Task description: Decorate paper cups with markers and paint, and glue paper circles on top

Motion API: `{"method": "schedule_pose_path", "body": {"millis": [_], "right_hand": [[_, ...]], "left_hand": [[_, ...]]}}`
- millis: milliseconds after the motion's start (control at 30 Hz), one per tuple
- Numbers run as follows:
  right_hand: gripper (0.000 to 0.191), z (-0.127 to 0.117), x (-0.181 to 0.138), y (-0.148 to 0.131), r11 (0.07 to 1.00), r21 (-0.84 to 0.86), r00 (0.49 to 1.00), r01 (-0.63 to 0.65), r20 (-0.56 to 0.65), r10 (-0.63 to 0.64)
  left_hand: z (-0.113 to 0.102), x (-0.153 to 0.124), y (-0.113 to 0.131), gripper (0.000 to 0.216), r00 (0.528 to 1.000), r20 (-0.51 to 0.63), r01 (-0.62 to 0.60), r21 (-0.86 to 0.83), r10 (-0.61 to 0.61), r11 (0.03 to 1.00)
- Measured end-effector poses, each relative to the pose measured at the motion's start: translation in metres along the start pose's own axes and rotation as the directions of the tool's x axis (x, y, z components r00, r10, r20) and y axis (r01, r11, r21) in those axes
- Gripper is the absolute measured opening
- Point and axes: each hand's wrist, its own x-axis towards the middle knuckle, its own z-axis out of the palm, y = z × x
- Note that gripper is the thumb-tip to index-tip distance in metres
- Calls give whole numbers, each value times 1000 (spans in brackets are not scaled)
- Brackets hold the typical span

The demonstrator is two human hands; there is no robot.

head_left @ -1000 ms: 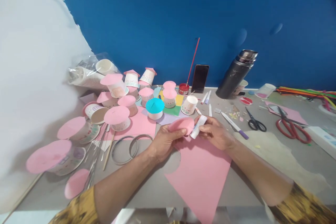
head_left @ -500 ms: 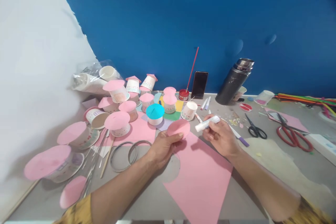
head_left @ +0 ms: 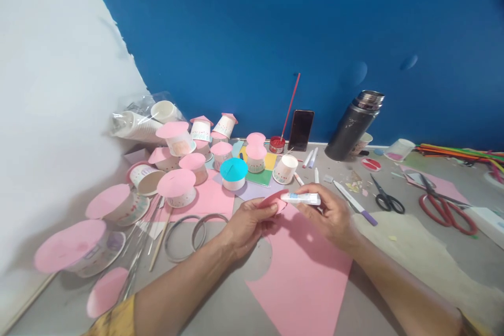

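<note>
My left hand [head_left: 246, 226] pinches a small pink paper circle [head_left: 273, 198], thumb on top, and the paper is bent upward. Between the thumb and fingers of my right hand [head_left: 334, 216] is a white glue stick [head_left: 305, 199], lying level with its tip at the circle's right edge. Below both hands lies a large pink sheet [head_left: 311, 273] with a round cut-out on its left side. Just beyond the circle stand a paper cup with a blue cone top [head_left: 233, 169] and a plain-topped paper cup [head_left: 285, 169].
Several paper cups with pink paper tops [head_left: 176, 184] crowd the left. Two grey rings [head_left: 183, 260] lie near my left forearm. At the back stand a phone [head_left: 301, 130] and a dark flask [head_left: 352, 128]. Black scissors [head_left: 388, 200] and red-handled scissors [head_left: 444, 214] lie right.
My right hand has brought the glue stick left and turned it level, so its tip now meets the paper circle. The circle has tilted and bent in my left hand.
</note>
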Motion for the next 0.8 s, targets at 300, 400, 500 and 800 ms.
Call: {"method": "schedule_pose_path", "body": {"millis": [300, 400, 500, 800], "right_hand": [[12, -2, 1, -2, 989, -24, 986, 147, 77, -145], [10, -2, 2, -8, 989, -13, 987, 148, 72, -147], [10, -2, 3, -12, 994, -6, 991, 108, 78, -107], [12, -3, 4, -20, 997, -5, 993, 82, 86, -81]], "left_hand": [[-2, 1, -2, 50, 1000, -19, 17, 98, -15, 995], [-1, 1, -2, 40, 1000, -3, -5, 165, 5, 986], [-1, 0, -3, 38, 1000, 13, -5, 200, 3, 980], [-4, 2, -5, 40, 996, 69, 50, 166, -62, 985]]}}
